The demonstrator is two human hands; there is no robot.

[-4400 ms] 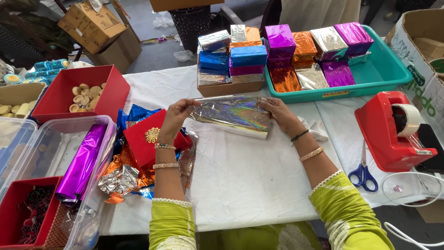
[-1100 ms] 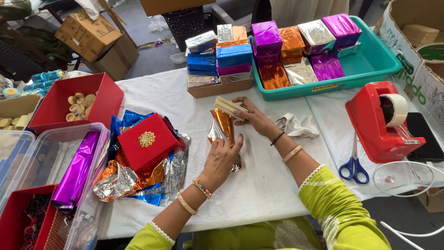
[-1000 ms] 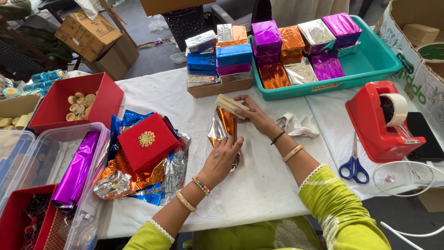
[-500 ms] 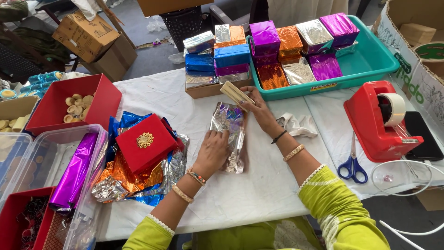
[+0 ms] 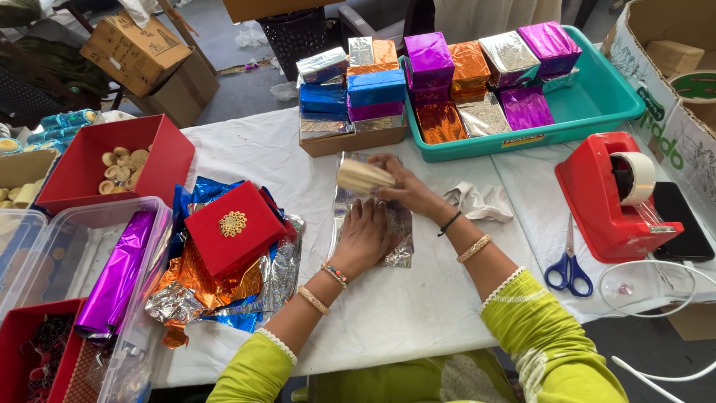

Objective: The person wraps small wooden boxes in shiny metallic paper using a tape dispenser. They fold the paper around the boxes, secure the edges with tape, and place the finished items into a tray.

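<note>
A silver foil sheet (image 5: 393,250) lies spread on the white table cover (image 5: 418,313) in front of me. My left hand (image 5: 363,239) rests flat on the sheet, palm down, pressing it against the table. My right hand (image 5: 406,189) holds a small beige box (image 5: 363,177) by its end, just above the far edge of the foil. Both arms wear green sleeves and bangles.
A red lidded box with a gold ornament (image 5: 235,233) sits on a heap of coloured foils (image 5: 201,291) at left. Behind stand stacked wrapped boxes (image 5: 350,82) and a teal tray (image 5: 604,104) of wrapped boxes. At right are a red tape dispenser (image 5: 608,198) and blue scissors (image 5: 570,272).
The foil, held wrapped in both hands at first and then standing crumpled, now lies flattened under my left hand. My right hand has stayed on the beige box.
</note>
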